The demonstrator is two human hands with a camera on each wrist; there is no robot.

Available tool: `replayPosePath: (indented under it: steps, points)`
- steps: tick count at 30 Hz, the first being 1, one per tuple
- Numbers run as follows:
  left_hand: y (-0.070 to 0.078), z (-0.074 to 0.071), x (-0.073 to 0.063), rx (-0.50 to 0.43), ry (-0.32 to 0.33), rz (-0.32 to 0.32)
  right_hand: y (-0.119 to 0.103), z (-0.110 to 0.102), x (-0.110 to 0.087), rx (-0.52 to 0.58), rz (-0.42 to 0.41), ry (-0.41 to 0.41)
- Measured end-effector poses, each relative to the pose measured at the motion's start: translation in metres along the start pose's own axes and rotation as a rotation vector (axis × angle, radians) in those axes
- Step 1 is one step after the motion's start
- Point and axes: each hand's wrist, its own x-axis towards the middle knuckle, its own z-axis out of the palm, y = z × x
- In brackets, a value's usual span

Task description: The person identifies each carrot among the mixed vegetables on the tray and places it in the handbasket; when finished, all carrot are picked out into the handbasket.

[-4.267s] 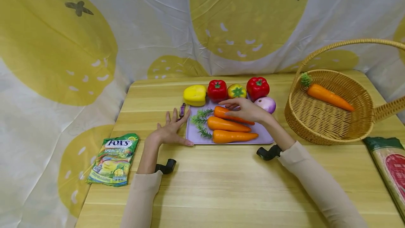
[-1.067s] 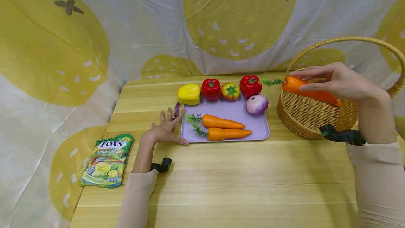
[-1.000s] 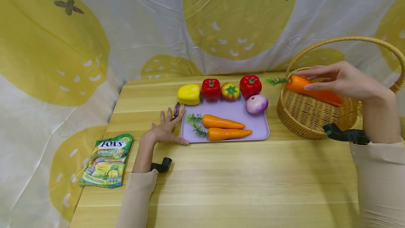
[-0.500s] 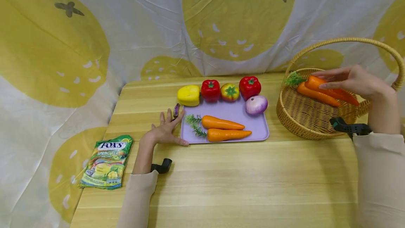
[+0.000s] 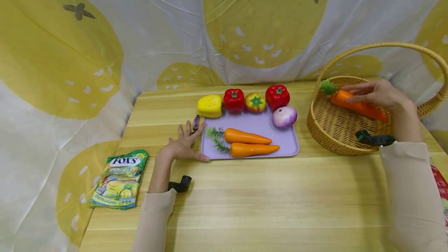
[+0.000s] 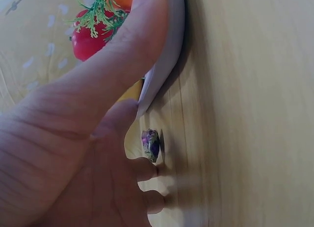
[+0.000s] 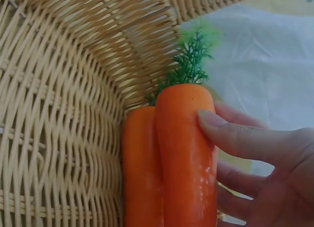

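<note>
1. Lemon-print cloth point(image 5: 105, 49) hangs behind a pale wooden bench point(image 5: 262, 201).
2. Right hand point(image 5: 378, 94), at 2 o'clock from bench centre, reaches inside the wicker basket point(image 5: 332, 127); fingers point(image 7: 245, 138) clamped on a carrot point(image 5: 357, 106).
3. Right wrist view: the held carrot lies touching a second carrot point(image 7: 140, 168) against the basket wall, leafy tops toward the rim.
4. Left hand point(image 5: 183, 145) rests flat on the bench at 10 o'clock, fingers apart, thumb along the lilac tray point(image 5: 290, 143) edge.
5. Wrapped candy point(image 5: 196, 121) just beside the fingertips.
6. Tray carries two carrots point(image 5: 250, 143) and an onion point(image 5: 284, 116); peppers point(image 5: 255, 100) line its far edge.
7. Sweets bag point(image 5: 120, 180) at 9 o'clock, well apart.
</note>
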Motion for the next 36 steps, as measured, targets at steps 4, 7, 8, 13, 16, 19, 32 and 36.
replayPosePath:
  steps: [4,7,8,13,16,19,32,36]
  points:
    - [0.000,-0.001,-0.001,0.000,0.002,-0.001,-0.002,0.004,0.003,-0.053,0.010,0.026]
    - [0.000,-0.001,-0.001,0.000,0.003,0.002,-0.005,0.007,0.004,-0.118,0.020,0.023]
    - [0.000,-0.001,-0.001,-0.001,0.004,0.003,-0.006,0.008,0.005,-0.129,0.018,0.019]
    - [0.000,-0.001,-0.001,-0.001,0.007,0.008,-0.004,0.013,0.007,-0.145,-0.005,-0.004]
    - [0.000,0.000,-0.001,-0.002,0.007,0.010,-0.001,0.016,0.009,-0.125,-0.011,-0.007]
    - [-0.001,0.000,0.000,-0.003,0.008,0.014,-0.001,0.019,0.010,-0.114,-0.006,-0.016]
    - [-0.001,0.000,0.000,-0.007,0.004,0.011,-0.001,0.029,0.014,-0.093,0.025,-0.063]
    - [-0.001,0.000,0.000,-0.009,0.006,0.011,0.001,0.028,0.014,-0.089,0.042,-0.053]
